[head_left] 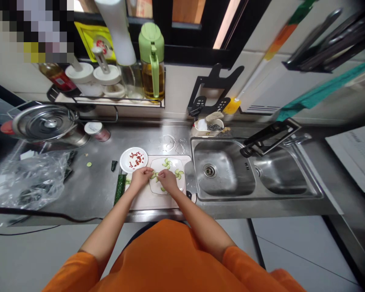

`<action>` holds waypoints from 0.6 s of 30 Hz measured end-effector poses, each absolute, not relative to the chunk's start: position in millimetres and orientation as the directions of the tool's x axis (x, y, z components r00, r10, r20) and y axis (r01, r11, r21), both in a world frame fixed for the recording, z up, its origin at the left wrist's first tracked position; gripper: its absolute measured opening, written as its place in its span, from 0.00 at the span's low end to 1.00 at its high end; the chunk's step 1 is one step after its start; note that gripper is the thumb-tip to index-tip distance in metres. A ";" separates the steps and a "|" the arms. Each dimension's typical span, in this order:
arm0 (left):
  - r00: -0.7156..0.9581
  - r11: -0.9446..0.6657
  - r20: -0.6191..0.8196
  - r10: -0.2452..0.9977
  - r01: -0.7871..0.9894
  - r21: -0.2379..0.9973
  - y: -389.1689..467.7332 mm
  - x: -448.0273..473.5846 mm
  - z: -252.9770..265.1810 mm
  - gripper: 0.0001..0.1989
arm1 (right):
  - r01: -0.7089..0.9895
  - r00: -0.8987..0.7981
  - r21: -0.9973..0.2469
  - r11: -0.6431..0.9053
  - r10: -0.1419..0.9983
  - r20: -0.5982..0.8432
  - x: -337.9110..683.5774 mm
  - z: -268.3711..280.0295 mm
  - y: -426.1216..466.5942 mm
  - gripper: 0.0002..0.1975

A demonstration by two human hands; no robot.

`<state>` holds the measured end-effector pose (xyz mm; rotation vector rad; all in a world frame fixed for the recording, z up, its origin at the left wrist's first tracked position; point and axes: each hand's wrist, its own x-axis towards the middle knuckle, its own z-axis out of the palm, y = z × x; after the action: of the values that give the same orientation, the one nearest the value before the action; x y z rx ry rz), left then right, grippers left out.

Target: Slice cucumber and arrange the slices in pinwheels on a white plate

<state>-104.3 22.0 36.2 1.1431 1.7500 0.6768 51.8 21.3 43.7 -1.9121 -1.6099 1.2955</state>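
Over a white squarish plate (170,189), both my hands work close together with bent, pinched fingers. At the plate's left edge, the fingertips of my left hand (140,178) close on a thin green cucumber slice (153,175). My right hand (168,181) pinches just beside it; whatever is between its fingers is too small to make out. Curved cucumber slices (167,163) lie in pinwheel shapes on the plate, which rests on a cutting board (152,202). A round white dish (125,163) with small red pieces stands behind my left hand. A dark green cucumber piece (119,189) lies left of it.
A knife (190,172) lies at the board's right edge, beside the double sink (223,166). Left are a plastic bag (33,178), a small can (97,131) and a lidded pot (48,123). An oil bottle (152,63) stands on the rack behind.
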 end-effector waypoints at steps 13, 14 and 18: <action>-0.059 0.260 -0.319 0.946 0.723 0.640 35.0 -99.7 31.2 0.09 | 0.815 0.033 -0.492 -0.305 0.873 -0.487 35.2 39.7 27.9 0.05; -0.054 0.253 -0.317 0.947 0.732 0.633 35.4 -99.6 30.8 0.09 | 0.824 0.032 -0.482 -0.299 0.872 -0.488 34.7 39.8 27.7 0.06; -0.040 0.232 -0.308 0.951 0.752 0.617 36.6 -99.8 29.1 0.10 | 0.835 0.028 -0.468 -0.290 0.872 -0.490 33.0 39.0 26.9 0.08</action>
<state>-99.8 36.6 29.1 1.5673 1.8375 0.3772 33.0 26.9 39.0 -2.2154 -1.8413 1.1212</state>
